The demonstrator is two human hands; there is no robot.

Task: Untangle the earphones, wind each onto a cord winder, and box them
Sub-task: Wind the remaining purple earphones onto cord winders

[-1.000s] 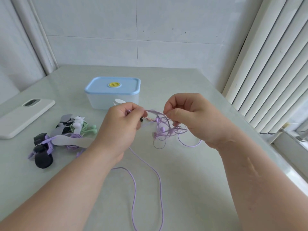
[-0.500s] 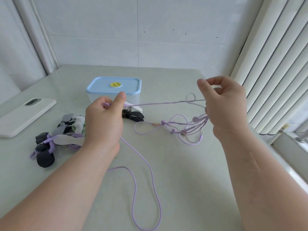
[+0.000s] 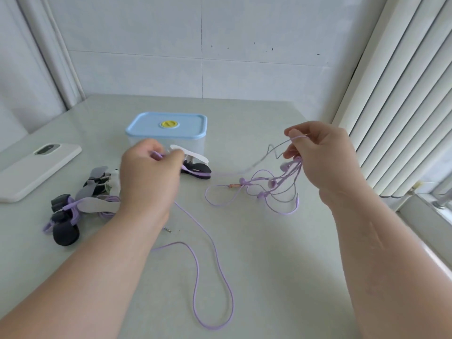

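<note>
Blue-lidded box (image 3: 146, 124) closed; L hand (image 3: 149, 177) & R hand (image 3: 325, 155) both pinch purple earphones (image 3: 284, 166).

Left hand (image 3: 149, 177), slightly blurred, pinches a purple earphone cord (image 3: 194, 289) in front of the blue-lidded box (image 3: 168, 126). The raised right hand (image 3: 322, 155) pinches the same cord, with a tangle of loops and earbuds (image 3: 272, 183) hanging beneath. Wound earphones (image 3: 80, 204) and a white phone (image 3: 36, 167) lie at left on the table (image 3: 269, 265).

You could read no text, label or number anywhere. The yellow disc (image 3: 169, 124) on the blue lid (image 3: 190, 128) of the box (image 3: 198, 145) carried a mark. It was too blurred to make out.
</note>
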